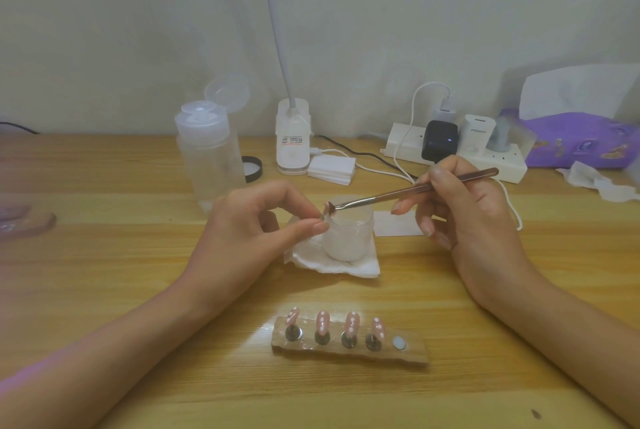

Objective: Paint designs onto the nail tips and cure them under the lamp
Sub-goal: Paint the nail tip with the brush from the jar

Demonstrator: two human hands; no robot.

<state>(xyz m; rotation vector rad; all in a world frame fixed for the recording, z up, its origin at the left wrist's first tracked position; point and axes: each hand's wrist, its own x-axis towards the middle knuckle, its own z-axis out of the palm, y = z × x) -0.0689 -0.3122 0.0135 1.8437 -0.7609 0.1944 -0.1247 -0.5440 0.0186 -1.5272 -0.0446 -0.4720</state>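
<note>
The wooden table (138,255) fills my view. At its back stand a white gooseneck lamp (292,138) and a clear bottle (207,158) with its cap flipped up. My left hand (249,221) hovers over a frosted jar (348,234) that sits on a folded tissue (346,267), thumb and forefinger pinched on a small nail tip (326,210); it is too blurred for me to read any design on it. My right hand (474,207) grips a slim metal tool (415,189) pen-fashion, near its back end. What matters here is the line of that tool: its long axis slopes from the right hand down and leftward across the jar mouth, and its working end meets the pinched tip right at the left fingertips. The left hand is therefore the nearer one, and the right works at the full reach of the shaft. Close to me, between my forearms, lies the wooden holder (349,349) with four pink, white-dotted tips standing on it; its rightmost seat is bare, which I judge is where this piece belongs.
</note>
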